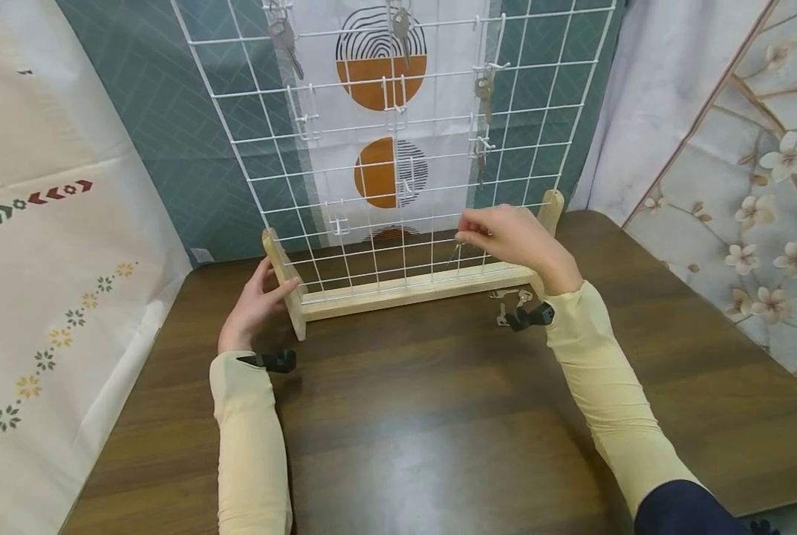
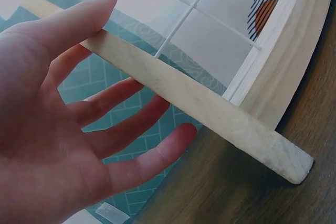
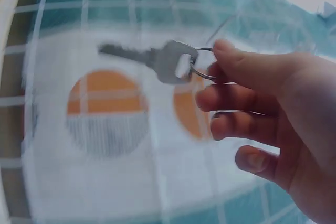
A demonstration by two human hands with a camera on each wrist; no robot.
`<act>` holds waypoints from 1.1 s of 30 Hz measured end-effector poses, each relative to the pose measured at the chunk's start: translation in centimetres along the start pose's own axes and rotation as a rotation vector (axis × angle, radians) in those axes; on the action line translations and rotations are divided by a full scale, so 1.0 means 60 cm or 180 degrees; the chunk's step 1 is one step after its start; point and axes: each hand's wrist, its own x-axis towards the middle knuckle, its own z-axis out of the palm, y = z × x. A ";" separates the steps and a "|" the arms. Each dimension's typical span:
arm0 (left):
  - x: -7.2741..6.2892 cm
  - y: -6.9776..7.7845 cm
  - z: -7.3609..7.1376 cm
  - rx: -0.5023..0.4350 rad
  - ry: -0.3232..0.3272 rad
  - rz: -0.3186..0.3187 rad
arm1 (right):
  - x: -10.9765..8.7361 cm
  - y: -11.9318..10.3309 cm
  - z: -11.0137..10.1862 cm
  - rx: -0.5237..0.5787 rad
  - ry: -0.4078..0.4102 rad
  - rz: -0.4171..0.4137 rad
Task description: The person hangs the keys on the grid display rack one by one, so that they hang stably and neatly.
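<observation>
My right hand (image 1: 508, 232) pinches a key ring between thumb and index finger, in front of the lower right part of a white wire grid rack (image 1: 403, 286). From the ring a silver key (image 3: 170, 62) sticks out, its blade pointing away from the fingers in the right wrist view. My left hand (image 1: 252, 306) grips the wooden side post (image 2: 178, 90) at the rack's left, thumb on one side and fingers on the other. Several keys (image 1: 483, 91) hang from white hooks (image 1: 338, 225) on the grid; other hooks bear none.
Several loose keys (image 1: 503, 294) lie on the brown wooden table (image 1: 398, 416), just before the rack's right foot and below my right wrist. The wooden base bar (image 1: 411, 285) spans the rack's bottom. Behind it hang a green cloth (image 1: 151, 111) and a patterned white panel.
</observation>
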 end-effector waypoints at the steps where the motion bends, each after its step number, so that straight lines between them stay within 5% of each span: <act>1: 0.000 -0.001 0.001 -0.0014 -0.0005 0.0000 | 0.009 -0.009 -0.005 0.0004 0.0093 -0.0049; 10: -0.006 0.002 -0.004 -0.0063 -0.0039 0.0031 | 0.076 -0.065 -0.029 0.0202 0.0630 -0.0325; 22: -0.005 -0.006 0.002 -0.0025 -0.0036 0.0087 | 0.119 -0.074 -0.034 -0.0264 0.0446 -0.0333; 33: -0.005 0.002 0.000 -0.0029 -0.0044 0.0088 | 0.124 -0.067 -0.037 -0.0237 0.0378 -0.0169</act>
